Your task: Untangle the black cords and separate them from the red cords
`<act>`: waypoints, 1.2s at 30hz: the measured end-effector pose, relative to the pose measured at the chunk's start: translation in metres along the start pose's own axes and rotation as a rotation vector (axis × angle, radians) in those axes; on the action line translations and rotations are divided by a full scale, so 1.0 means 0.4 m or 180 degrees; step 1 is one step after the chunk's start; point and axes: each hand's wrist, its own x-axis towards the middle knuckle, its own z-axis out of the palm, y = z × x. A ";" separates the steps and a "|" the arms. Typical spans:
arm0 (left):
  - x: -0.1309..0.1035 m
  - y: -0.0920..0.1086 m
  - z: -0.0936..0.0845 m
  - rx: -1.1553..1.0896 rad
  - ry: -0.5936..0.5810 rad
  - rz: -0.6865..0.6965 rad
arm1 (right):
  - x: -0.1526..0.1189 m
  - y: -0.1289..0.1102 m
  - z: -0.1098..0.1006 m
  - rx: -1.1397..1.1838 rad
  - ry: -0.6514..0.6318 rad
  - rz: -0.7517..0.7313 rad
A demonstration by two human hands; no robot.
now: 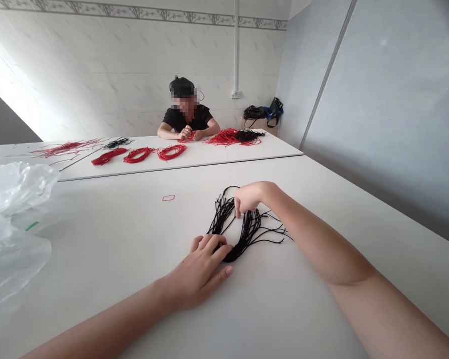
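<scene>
Black knotted cords [249,227], looped but straggling toward the worktop's [344,219] right edge, are touched by left hand [198,273], fingers parted, and right hand [249,196], pinch unclear.

3 red cord coils [137,155] in a row, 1 looped black cord bundle [247,233], 2 smaller black bunches [116,143], 2 loose red piles [224,136], 1 red rectangular outline [168,198], 1 seated person [189,118]
</scene>
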 end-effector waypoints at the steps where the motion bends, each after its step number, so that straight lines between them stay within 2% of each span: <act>1: 0.000 0.000 0.000 0.0002 -0.0001 0.0000 | 0.002 0.002 -0.001 -0.0009 0.0010 0.0052; 8: -0.002 -0.003 0.003 0.0019 -0.0008 -0.0016 | 0.001 0.008 -0.009 -0.0054 0.0149 0.0262; 16: 0.003 0.003 -0.003 0.0005 -0.0075 -0.0038 | 0.015 -0.010 0.001 0.0082 0.0229 -0.0225; 28: 0.001 0.000 0.001 0.0047 -0.0111 -0.0052 | 0.009 -0.001 -0.009 0.0032 0.0396 0.0307; 33: 0.000 0.000 0.002 0.0073 -0.0126 -0.0072 | 0.010 -0.002 -0.006 0.0072 0.0475 0.0136; 36: 0.001 0.001 0.001 0.0069 -0.0166 -0.0094 | 0.014 0.000 -0.001 0.0139 0.0368 -0.0104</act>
